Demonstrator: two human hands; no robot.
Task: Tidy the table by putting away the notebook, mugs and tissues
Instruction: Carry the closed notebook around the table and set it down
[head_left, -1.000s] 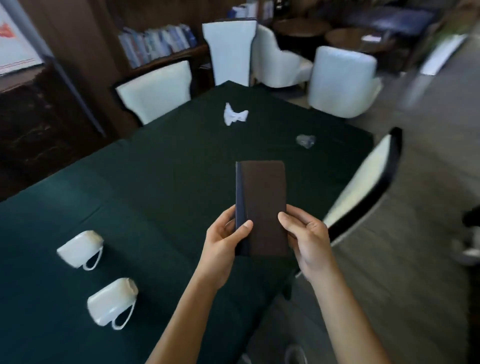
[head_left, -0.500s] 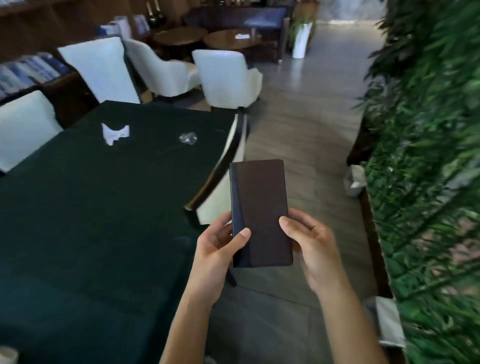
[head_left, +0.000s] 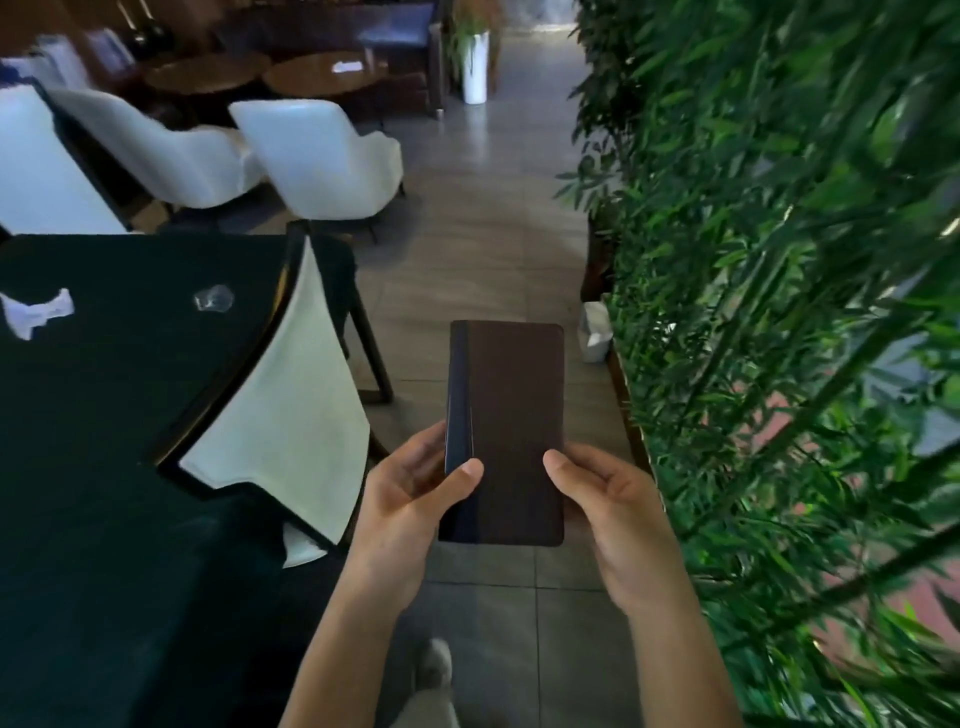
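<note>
both of our hands are clamped on the closed, brown leather-look notebook with a dark blue spine (head_left: 506, 431), holding it flat in front of us at about waist height, out over the grey tiled floor (head_left: 483, 249) and clear of the table. our left hand (head_left: 410, 499) wraps the spine edge with its thumb laid across the cover; our right hand (head_left: 613, 514) cups the opposite long edge, its thumb tip resting on the cover's lower right part. the two hands stand apart, with the book between them.

just beside us on the left is the table under its dark green cloth (head_left: 104, 467), with a black-framed chair with a cream seat-back (head_left: 291, 431) pushed against its edge. on the cloth we can see a crumpled white tissue (head_left: 36, 314) near the left border and, well apart from it, a small crumpled clear wrapper or tissue (head_left: 213, 300); we cannot tell which. no mugs show in this view. a wall of green bamboo-like foliage (head_left: 779, 312) fills the right side.

we judge the task to be at an early stage: the notebook is lifted off the table but not yet set down anywhere, and no storage place for it is clear. the tissues lie uncollected, and the mugs, out of sight, are presumably left to do too.
</note>
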